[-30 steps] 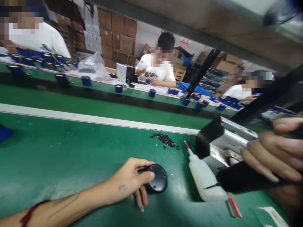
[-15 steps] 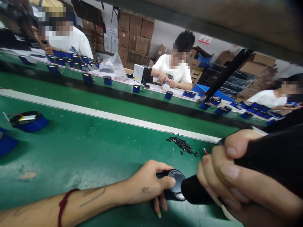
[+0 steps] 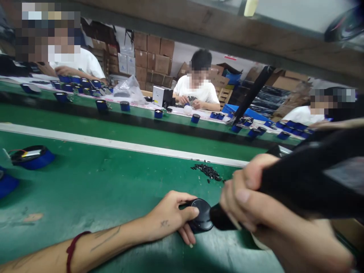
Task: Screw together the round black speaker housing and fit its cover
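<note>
My left hand (image 3: pixel 173 218), with a dark red cord round its wrist, grips a round black casing (image 3: pixel 204 214) on the green bench. Its thumb presses on the top and the other fingers are round the side. My right hand (image 3: pixel 256 197) is wrapped round a large black handheld tool (image 3: pixel 298 174), whose exact kind I cannot make out. The tool's rounded black end (image 3: pixel 223 218) sticks out below the fist, close beside the casing; whether they touch is unclear. A small heap of black pieces (image 3: pixel 209 171) lies beyond my hands.
An open blue round housing (image 3: pixel 35 157) with a battery and wires stands at left, by another blue housing (image 3: pixel 8 184). A white strip (image 3: pixel 122 143) crosses the bench. Opposite, several people sit behind rows of blue housings (image 3: pixel 195 118). A shelf beam (image 3: pixel 199 34) hangs overhead.
The view has shifted, so the scene sits differently in the frame. The tool has tilted, and the bright reflection on the casing's top is gone. Both hands keep their hold.
</note>
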A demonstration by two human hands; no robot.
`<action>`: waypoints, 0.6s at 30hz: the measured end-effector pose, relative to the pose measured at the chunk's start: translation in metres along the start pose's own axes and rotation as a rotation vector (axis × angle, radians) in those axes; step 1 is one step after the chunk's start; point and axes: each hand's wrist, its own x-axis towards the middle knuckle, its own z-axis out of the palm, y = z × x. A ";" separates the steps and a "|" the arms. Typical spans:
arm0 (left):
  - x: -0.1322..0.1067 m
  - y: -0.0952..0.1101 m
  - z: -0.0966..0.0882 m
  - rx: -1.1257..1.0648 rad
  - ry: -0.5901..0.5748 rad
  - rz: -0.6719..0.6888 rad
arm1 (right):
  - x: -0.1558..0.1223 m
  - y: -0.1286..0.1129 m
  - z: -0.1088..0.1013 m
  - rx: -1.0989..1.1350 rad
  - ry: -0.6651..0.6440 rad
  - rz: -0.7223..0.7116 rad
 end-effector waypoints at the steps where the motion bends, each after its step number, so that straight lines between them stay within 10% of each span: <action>1: 0.000 -0.001 0.000 -0.004 -0.002 0.001 | 0.003 -0.002 -0.007 0.066 0.016 0.002; 18: 0.003 -0.010 -0.004 -0.077 -0.021 -0.034 | 0.015 0.028 -0.023 0.182 0.060 -0.012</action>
